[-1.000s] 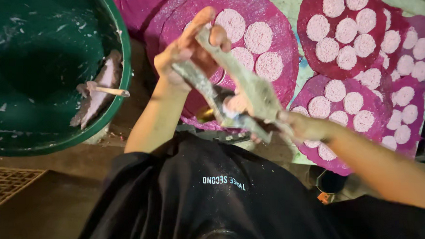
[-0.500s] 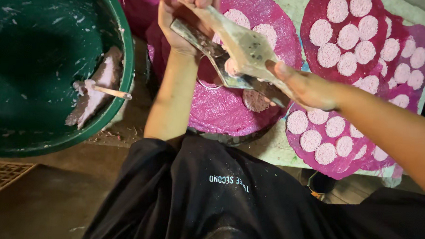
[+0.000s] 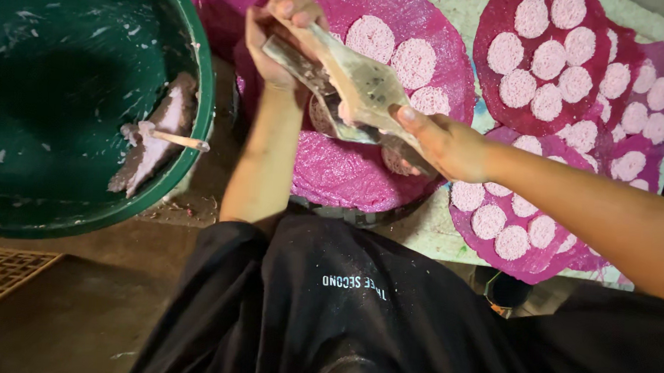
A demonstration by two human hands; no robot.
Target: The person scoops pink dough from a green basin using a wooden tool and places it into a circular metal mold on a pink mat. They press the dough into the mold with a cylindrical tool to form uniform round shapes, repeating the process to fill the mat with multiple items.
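Press [image 3: 355,87], a hinged tool of two flat metal plates smeared with pale paste, is held in both hands above the nearest round tray [image 3: 362,173], at about 12 o'clock from the person's lap. Largest in view is the green basin [image 3: 85,205] at 10 o'clock, its inside streaked white, with a lump of pale dough [image 3: 150,152] and a small stick [image 3: 174,138] lying against its wall. Next come the magenta mesh trays: the near one carries only a few pale discs [image 3: 394,51] along its far side, while two trays [image 3: 569,62] at 2 o'clock are nearly covered with discs. Judging by that, most of the near tray is yet to be filled and the dough is not used up. Left hand [image 3: 282,35] grips the far end of the press, fingers curled and pinching the plates together. Right hand [image 3: 442,143] wraps the near end, fingers closed round the handles, thumb on top.
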